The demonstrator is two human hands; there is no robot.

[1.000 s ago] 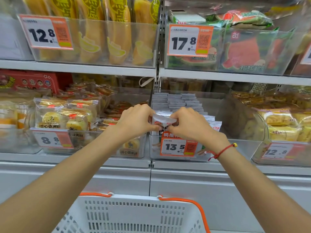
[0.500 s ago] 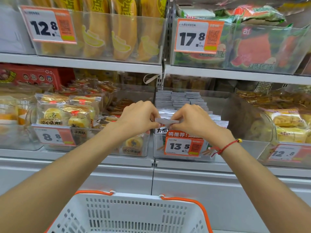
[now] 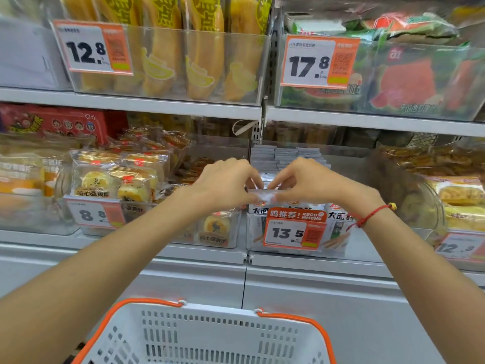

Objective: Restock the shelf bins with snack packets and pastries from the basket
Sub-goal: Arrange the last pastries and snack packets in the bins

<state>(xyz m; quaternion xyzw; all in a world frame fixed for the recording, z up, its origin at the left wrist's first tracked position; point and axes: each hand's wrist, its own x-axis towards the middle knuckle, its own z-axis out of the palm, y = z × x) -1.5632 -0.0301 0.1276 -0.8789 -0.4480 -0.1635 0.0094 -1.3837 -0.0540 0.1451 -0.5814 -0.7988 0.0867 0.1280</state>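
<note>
while our left hand [image 3: 225, 183] and right hand [image 3: 307, 179] pinch the packet's [image 3: 265, 194] top seam, each grip narrow, it looks light, crinkly, slippery; hold edges above bin [image 3: 296, 250].

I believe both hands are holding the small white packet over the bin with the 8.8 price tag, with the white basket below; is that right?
Not quite. In the head view the left hand and right hand pinch the small white packet over the bin with the 13.5 price tag, not the 8.8 one, which sits on the bin to the left. The white basket is indeed below.
</note>
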